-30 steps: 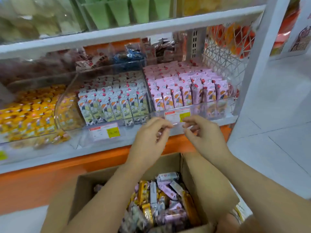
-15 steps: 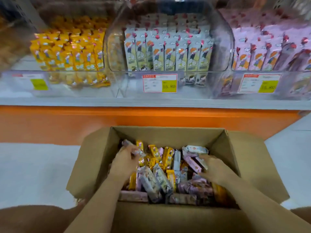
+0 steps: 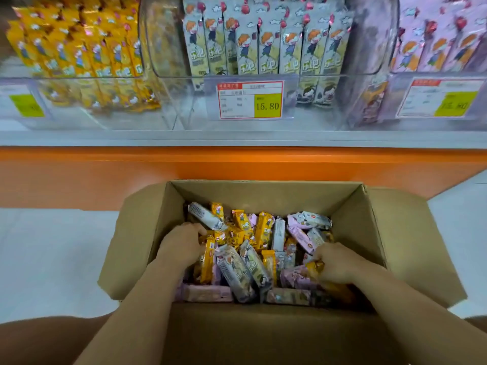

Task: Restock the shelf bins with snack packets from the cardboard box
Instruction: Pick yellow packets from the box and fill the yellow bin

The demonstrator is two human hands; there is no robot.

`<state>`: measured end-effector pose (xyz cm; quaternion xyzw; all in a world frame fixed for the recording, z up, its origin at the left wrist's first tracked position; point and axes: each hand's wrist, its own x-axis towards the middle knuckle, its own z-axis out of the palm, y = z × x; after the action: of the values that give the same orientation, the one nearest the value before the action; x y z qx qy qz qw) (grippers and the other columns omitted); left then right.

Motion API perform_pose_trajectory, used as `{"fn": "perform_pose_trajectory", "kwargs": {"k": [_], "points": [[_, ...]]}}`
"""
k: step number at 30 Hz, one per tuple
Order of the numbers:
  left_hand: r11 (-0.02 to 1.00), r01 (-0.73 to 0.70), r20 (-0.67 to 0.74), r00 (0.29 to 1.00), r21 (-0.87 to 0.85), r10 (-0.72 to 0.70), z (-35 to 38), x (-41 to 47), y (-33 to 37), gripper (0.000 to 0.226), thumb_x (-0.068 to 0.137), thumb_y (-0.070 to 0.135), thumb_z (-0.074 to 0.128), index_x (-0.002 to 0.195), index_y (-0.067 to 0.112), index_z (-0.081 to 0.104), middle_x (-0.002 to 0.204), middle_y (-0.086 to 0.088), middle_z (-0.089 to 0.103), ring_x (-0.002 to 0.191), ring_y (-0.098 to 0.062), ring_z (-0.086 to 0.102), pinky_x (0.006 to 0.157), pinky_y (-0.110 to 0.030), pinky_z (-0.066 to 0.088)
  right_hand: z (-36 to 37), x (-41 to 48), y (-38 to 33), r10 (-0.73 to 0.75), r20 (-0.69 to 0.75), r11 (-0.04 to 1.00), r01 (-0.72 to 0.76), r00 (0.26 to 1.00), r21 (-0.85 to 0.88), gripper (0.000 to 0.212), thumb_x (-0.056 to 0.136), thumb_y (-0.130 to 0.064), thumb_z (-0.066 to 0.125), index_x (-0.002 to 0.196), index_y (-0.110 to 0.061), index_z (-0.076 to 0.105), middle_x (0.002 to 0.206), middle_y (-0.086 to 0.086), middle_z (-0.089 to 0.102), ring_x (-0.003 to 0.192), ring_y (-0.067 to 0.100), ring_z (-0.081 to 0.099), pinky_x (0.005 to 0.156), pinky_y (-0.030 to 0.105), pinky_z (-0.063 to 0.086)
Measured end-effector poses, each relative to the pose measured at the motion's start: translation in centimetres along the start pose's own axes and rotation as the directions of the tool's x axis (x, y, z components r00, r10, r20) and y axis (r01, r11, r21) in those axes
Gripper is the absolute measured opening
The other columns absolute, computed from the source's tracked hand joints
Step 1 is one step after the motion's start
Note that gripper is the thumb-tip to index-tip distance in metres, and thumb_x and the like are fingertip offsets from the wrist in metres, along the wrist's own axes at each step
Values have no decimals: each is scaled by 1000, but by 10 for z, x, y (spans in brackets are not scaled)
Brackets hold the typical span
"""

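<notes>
The open brown cardboard box [image 3: 263,196] sits below the clear plastic shelf bins [image 3: 179,106], heaped with mixed snack packets [image 3: 245,270]. The left grip [image 3: 181,246] curls into the pile, its hold unclear; the right grip [image 3: 340,262] clutches a crinkled yellow packet [image 3: 315,267].

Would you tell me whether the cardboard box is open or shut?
Open: the cardboard box has its flaps folded outward, snack packets showing inside.

Open cardboard box [image 3: 263,196] on the floor, flaps splayed outward, heaped with jumbled yellow, grey and pink snack packets [image 3: 253,259], clear shelf bins [image 3: 184,111] above it, each holding upright rows of one colour
</notes>
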<state>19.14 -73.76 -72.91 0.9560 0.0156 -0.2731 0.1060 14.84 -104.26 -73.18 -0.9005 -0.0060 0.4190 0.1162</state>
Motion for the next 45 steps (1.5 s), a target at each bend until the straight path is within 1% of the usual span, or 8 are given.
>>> {"fn": "perform_pose_trajectory", "kwargs": {"k": [2,6,13,20,24,29,36,45], "points": [[994,-25,5,1000,109,25,4,-1,2,49,89,39,60,134,26,47,130,0,54,121,-20,45,95,-32,42,-8,-4,-10,-74,-57,992,79,996,95,1,82,-18,63,82,-17,63,77,0,53,76,17,54,58,25,38],[947,-10,-17,1000,322,17,10,-4,10,58,89,53,55,139,30,35,135,1,51,129,-23,38,103,-38,32,-18,-13,-24,-107,-123,939,141,987,313,35,83,-11,67,117,-17,61,87,-9,52,91,15,55,80,30,46],[938,-76,-37,995,338,94,11,-13,30,64,86,53,56,141,32,34,133,3,53,126,-22,44,113,-45,18,-25,-25,-22,-115,-125,885,159,985,437,38,85,-9,68,121,-17,60,113,1,51,110,15,50,85,24,40],[901,-316,-61,948,-297,312,-51,-35,79,49,83,27,70,127,21,49,109,-1,60,85,-15,63,79,-33,54,-73,-67,-44,-215,-304,847,332,928,415,35,84,-16,71,116,-17,60,94,-1,64,78,12,62,79,27,51],[850,-410,-107,911,-332,398,-105,-52,98,55,82,29,72,130,20,46,133,0,53,115,-13,54,89,-27,47,-113,-109,-59,-281,-525,889,424,803,174,30,85,-17,69,113,-17,61,66,-18,50,60,-2,55,55,9,38],[792,-452,-136,889,-410,437,-167,-82,102,70,79,35,74,138,21,38,149,-2,38,136,-12,36,99,-21,33,-131,-153,-67,-326,-747,773,618,579,141,36,88,1,59,106,-30,55,91,-10,60,64,-6,61,59,5,40],[702,-429,-251,903,-568,349,-193,-109,92,39,84,49,61,113,24,53,80,8,59,60,0,56,53,-15,44,-120,-159,-84,-387,-851,496,858,355,133,35,80,1,70,97,-28,60,111,-15,59,102,6,61,77,15,51],[612,-443,-195,882,-656,430,-200,-107,100,22,90,45,53,100,26,58,81,9,65,64,-4,61,60,-21,49,-126,-168,-88,-317,-915,473,878,249,75,10,75,-37,68,78,-29,64,104,-16,64,99,6,61,78,13,41]]}}
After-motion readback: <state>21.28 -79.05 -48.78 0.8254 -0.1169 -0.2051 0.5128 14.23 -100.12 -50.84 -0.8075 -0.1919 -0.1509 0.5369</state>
